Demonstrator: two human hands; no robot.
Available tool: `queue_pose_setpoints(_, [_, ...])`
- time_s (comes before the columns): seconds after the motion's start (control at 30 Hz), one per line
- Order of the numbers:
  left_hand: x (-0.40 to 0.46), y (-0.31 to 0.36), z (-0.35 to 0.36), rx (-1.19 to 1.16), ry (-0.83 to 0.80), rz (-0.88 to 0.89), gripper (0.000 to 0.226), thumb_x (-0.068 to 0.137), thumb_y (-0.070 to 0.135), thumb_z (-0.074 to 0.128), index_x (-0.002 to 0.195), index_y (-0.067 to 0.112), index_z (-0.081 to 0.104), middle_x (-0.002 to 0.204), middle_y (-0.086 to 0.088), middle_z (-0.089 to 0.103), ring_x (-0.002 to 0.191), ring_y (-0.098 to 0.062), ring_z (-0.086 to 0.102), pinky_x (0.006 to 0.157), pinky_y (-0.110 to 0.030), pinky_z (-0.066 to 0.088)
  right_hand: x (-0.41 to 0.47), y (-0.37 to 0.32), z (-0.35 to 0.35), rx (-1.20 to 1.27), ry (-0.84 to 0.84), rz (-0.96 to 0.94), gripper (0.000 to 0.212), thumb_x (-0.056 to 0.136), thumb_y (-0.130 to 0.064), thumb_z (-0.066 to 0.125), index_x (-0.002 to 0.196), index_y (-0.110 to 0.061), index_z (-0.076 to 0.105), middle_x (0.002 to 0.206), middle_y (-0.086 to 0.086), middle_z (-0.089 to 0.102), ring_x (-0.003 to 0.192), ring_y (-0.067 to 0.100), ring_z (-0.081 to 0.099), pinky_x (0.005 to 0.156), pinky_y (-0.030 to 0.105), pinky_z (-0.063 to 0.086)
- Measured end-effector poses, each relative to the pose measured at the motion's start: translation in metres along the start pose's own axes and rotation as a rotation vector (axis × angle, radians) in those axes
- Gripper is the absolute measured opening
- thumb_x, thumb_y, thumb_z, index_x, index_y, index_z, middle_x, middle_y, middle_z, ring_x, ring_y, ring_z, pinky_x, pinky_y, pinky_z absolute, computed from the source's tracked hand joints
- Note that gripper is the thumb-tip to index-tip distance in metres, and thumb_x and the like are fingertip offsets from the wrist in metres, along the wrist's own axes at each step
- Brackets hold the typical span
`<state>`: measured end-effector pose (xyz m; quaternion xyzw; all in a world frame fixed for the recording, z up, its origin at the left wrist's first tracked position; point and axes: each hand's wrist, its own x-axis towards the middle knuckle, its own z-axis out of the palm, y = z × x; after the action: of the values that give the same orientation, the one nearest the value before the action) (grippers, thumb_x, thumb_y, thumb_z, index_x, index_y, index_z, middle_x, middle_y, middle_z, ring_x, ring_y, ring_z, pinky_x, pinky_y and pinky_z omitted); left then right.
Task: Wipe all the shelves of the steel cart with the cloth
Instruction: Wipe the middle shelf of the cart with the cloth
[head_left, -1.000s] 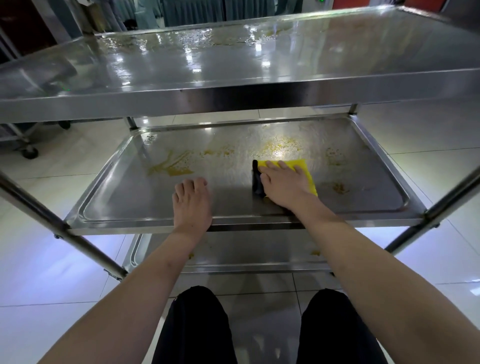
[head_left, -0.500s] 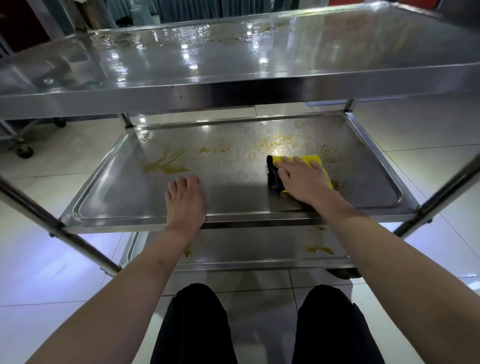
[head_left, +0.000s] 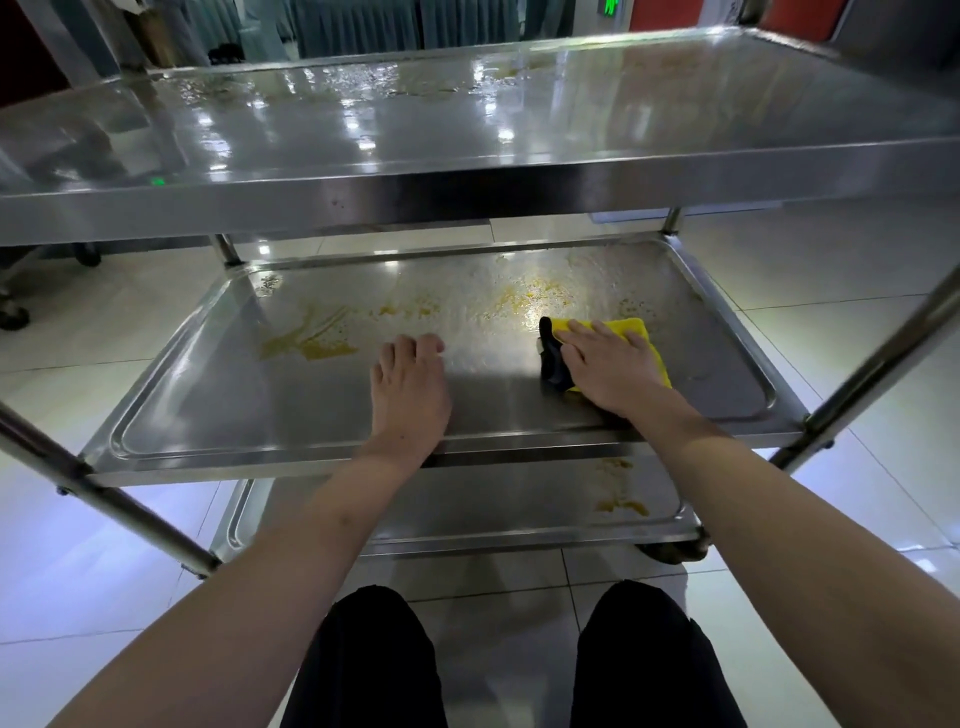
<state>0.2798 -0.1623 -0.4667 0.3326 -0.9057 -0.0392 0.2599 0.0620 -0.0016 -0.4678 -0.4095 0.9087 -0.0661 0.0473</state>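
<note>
Cloth slides right along the middle shelf.
I see my right hand (head_left: 610, 366) pressing the yellow cloth (head_left: 636, 332) flat, fingers straight, further right than a second ago; left hand (head_left: 410, 389) rests relaxed; yellow smears (head_left: 311, 343) remain.

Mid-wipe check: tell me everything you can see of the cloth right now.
The cloth is bright yellow with a dark, near-black part bunched at its left edge, and looks soft and crumpled. It lies flat on the right half of the middle shelf, beside yellowish smears. The right hand presses on it with straight fingers, covering most of it.
</note>
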Motion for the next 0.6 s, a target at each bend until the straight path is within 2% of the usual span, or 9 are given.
queue_pose_setpoints(0.1, [0.002, 0.042, 0.013, -0.084, -0.018, 0.053, 0.024, 0.099, 0.013, 0.045, 0.123, 0.018, 0.05, 0.119, -0.009, 0.054, 0.109, -0.03, 0.047, 0.093, -0.041, 0.042, -0.001, -0.001, 0.0, -0.024, 0.003, -0.006, 0.055, 0.11, -0.044, 0.014, 0.164, -0.041, 0.022, 0.172, -0.019, 0.011, 0.16, 0.011, 0.008, 0.128, 0.051, 0.008])
queue_pose_setpoints(0.23, [-0.005, 0.079, 0.031, -0.133, -0.007, 0.04, 0.022, 0.098, 0.015, 0.048, 0.12, 0.017, 0.051, 0.115, -0.009, 0.056, 0.105, -0.031, 0.049, 0.088, -0.042, 0.042, -0.001, 0.001, 0.0, -0.025, 0.006, -0.007, 0.054, 0.11, -0.045, 0.014, 0.164, -0.041, 0.021, 0.172, -0.019, 0.011, 0.16, 0.011, 0.007, 0.128, 0.051, 0.008])
queue_pose_setpoints(0.43, [-0.009, 0.074, 0.041, -0.121, -0.009, -0.033, 0.029, 0.093, 0.008, 0.047, 0.12, 0.017, 0.05, 0.114, -0.008, 0.054, 0.104, -0.03, 0.048, 0.085, -0.042, 0.042, -0.003, 0.019, -0.004, 0.013, -0.005, -0.024, 0.053, 0.11, -0.046, 0.017, 0.163, -0.044, 0.024, 0.171, -0.021, 0.014, 0.16, 0.008, 0.009, 0.129, 0.047, 0.006])
queue_pose_setpoints(0.6, [-0.011, 0.078, 0.04, -0.1, -0.022, -0.018, 0.034, 0.089, 0.012, 0.034, 0.119, 0.016, 0.05, 0.111, -0.008, 0.055, 0.101, -0.03, 0.049, 0.084, -0.042, 0.041, -0.008, 0.079, -0.014, 0.029, 0.023, 0.071, 0.054, 0.109, -0.045, 0.018, 0.162, -0.043, 0.025, 0.171, -0.021, 0.018, 0.159, 0.007, 0.013, 0.128, 0.047, 0.009])
